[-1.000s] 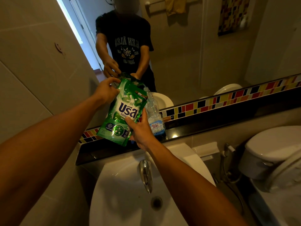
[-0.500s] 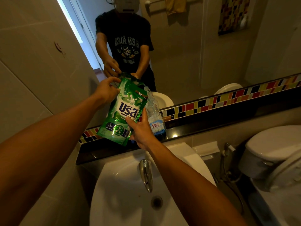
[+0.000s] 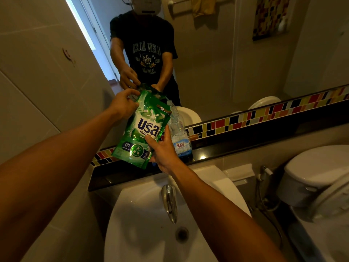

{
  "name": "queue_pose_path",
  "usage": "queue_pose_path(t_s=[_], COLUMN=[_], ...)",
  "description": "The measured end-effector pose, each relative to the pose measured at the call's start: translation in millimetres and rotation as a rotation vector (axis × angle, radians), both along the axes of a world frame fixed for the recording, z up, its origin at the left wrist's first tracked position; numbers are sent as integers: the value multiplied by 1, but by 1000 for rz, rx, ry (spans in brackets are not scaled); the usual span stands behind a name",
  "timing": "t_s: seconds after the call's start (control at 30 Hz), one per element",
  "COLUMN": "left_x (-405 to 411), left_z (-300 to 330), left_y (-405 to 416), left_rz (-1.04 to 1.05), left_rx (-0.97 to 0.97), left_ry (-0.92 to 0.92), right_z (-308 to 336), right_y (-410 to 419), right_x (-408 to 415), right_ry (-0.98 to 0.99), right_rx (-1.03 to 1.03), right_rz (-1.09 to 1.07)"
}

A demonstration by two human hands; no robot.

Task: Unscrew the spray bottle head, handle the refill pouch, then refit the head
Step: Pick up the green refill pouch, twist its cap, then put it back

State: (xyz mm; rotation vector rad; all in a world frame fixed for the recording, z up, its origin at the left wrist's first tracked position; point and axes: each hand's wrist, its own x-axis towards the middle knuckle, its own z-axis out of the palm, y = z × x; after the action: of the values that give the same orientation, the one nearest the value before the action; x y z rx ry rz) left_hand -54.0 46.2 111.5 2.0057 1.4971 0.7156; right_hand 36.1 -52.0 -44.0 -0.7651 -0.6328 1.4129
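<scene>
Nothing has shifted: my left hand (image 3: pixel 122 104) pinches the refill pouch (image 3: pixel 143 127) top, right hand (image 3: pixel 163 148) clamps its base, tilting it toward the spray bottle (image 3: pixel 178 133).

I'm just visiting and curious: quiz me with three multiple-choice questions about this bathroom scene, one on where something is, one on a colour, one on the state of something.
1. Where does the clear bottle stand?
A. in the sink
B. on the dark ledge under the mirror
C. on the toilet lid

2. What colour is the refill pouch?
A. green
B. red
C. white

3. How is the pouch held?
A. lying on the ledge
B. by one hand only
C. by both hands, above the ledge

Answers:
1 B, it stands on the dark ledge behind the sink.
2 A, its front is green.
3 C, the left hand pinches its top corner and the right hand grips its lower edge.
</scene>
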Motion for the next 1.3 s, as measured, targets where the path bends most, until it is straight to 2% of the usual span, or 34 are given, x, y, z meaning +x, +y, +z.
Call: queue_pose_path(t_s=[1.07,1.3], left_x=[0,-3], left_z=[2,-24], left_y=[-2,-5], left_rz=[-8,59], left_rx=[-1,10], left_ry=[-6,-117], right_z=[1,-11], right_y=[-2,0], right_x=[-1,9], right_ry=[-29,-106], right_rx=[-4,-1], right_rz=[2,-37])
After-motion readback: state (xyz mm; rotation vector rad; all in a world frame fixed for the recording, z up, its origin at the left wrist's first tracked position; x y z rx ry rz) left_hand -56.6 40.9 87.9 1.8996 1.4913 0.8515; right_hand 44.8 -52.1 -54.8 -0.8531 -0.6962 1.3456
